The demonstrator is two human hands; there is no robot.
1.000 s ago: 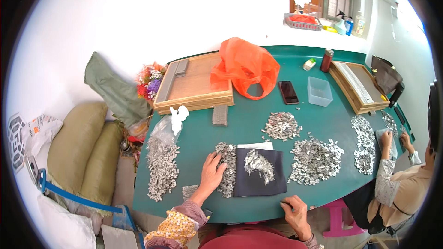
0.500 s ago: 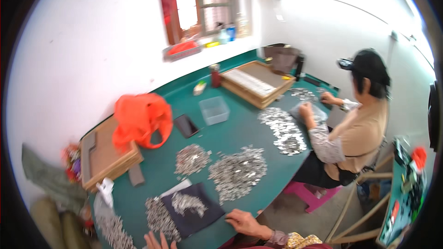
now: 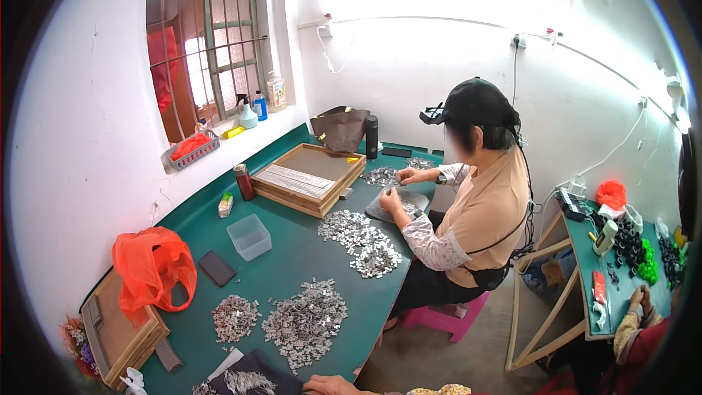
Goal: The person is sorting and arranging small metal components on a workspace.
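Green table (image 3: pixel 292 247): I can't tell if my right hand (image 3: pixel 330 385) grips anything beside the dark cloth (image 3: pixel 256 360), likely laid to corral slivers (image 3: pixel 247 382); left hand unseen.

Green table (image 3: pixel 292 267), one. At centre, clear box (image 3: pixel 248 240). Clockwise: wooden tray (image 3: pixel 289 199), one o'clock; bright metal pieces (image 3: pixel 358 238), three; large grey heap (image 3: pixel 306 323), five; dark cloth (image 3: pixel 257 363), six; small heap (image 3: pixel 235 318), seven; phone (image 3: pixel 217 268), nine; red flask (image 3: pixel 243 182), eleven.
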